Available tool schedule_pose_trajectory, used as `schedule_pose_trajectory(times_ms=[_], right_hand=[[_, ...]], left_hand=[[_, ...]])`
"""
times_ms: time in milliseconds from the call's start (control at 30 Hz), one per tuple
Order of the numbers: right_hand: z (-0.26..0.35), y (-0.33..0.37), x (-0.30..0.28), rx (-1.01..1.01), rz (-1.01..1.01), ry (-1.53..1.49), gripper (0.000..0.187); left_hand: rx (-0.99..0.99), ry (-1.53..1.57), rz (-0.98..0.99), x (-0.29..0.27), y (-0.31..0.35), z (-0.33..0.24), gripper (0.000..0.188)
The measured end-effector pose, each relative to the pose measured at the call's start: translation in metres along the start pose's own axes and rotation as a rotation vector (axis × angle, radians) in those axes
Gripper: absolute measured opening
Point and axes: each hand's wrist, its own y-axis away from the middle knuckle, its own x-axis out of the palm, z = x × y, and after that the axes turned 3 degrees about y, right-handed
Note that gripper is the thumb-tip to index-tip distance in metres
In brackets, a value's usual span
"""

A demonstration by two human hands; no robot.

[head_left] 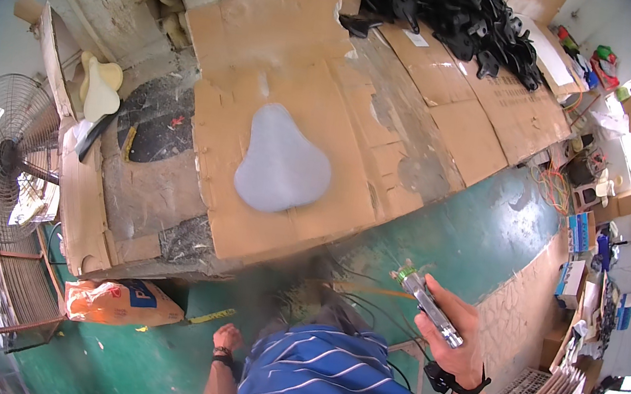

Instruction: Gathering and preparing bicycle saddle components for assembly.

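Note:
My right hand [452, 327] is closed around a metal spray gun [429, 303] with a green fitting at its tip, held out over the green floor below the table edge. My left hand [227, 339] hangs down by my side with its fingers curled, holding nothing, and wears a dark wristband. A grey pear-shaped foam pad [282, 162] lies flat on the cardboard-covered table [453, 136], well apart from both hands. My striped blue shirt fills the bottom of the view.
A pile of black parts [454, 11] sits at the table's far end. Two cream pads [100, 90] rest at the left. A standing fan [10, 158] is far left, an orange sack [119, 302] on the floor, hoses trailing under the table, boxes at right.

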Motion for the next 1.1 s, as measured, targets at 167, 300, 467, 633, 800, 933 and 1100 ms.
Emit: schedule_pose_trajectory(times_ms=[167,300,467,633,800,933,1100], right_hand=[[0.008,0.013,-0.011,0.188,0.161,0.018,0.061],[0.018,0.005,0.0,0.027,0.251,-0.069,0.064],[0.024,-0.02,0.016,-0.06,0.274,-0.074,0.064],[0.02,-0.041,0.031,-0.128,0.132,-0.054,0.063],[0.013,-0.049,0.039,-0.12,0.02,-0.046,0.056],[0.01,-0.049,0.042,-0.114,0.024,-0.05,0.056],[0.011,-0.043,0.034,-0.088,0.014,-0.031,0.066]], left_hand=[[0.006,0.041,-0.025,0.014,-0.024,-0.013,0.037],[0.017,0.05,0.051,0.019,-0.033,-0.021,0.04],[0.029,0.068,0.031,0.021,-0.033,-0.02,0.035],[0.137,0.01,-0.02,0.0,-0.047,0.01,0.032],[0.354,-0.258,0.074,-0.02,-0.054,0.04,0.029],[0.257,-0.552,-0.043,-0.018,-0.051,0.042,0.029],[0.46,-1.018,0.155,-0.011,-0.045,0.018,0.031]])
